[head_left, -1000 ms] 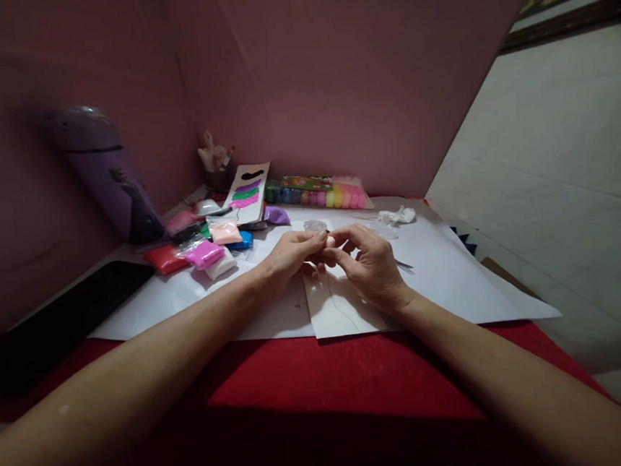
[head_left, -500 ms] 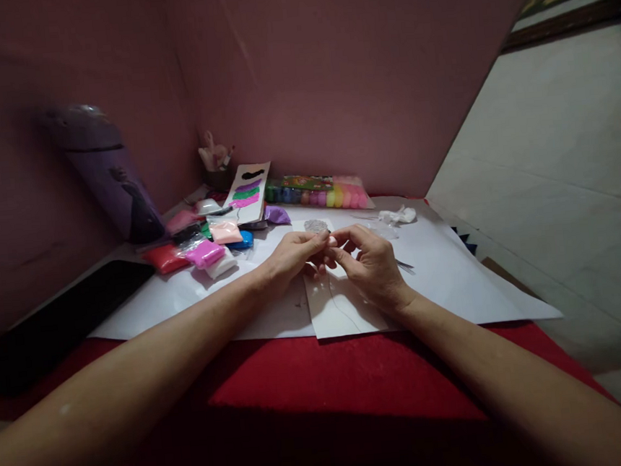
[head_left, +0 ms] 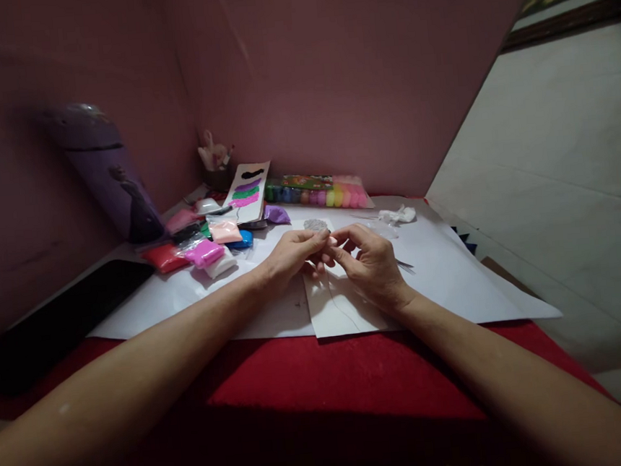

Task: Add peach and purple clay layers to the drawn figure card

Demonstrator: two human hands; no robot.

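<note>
My left hand [head_left: 300, 252] and my right hand [head_left: 370, 260] meet fingertip to fingertip above a white card [head_left: 331, 314]. Both are closed in a pinch. What sits between the fingertips is too small and covered to name; only a pale spot shows there. A thin curved line runs down the card below my hands. Just beyond my fingers, a grey textured patch [head_left: 316, 224] shows at the card's far end.
Bagged coloured clay, including a pink packet [head_left: 205, 254], lies at left. A painted card [head_left: 247, 193] and a pack of coloured pieces [head_left: 318, 193] are behind. Scissors blades [head_left: 405, 265] and crumpled white plastic [head_left: 397, 215] lie right. A black slab [head_left: 72, 312] and purple bottle [head_left: 110, 178] occupy the left.
Both hands keep nearly the same place and pinch. Only slight finger movement shows, and the pale spot between the fingertips looks smaller and pinker.
</note>
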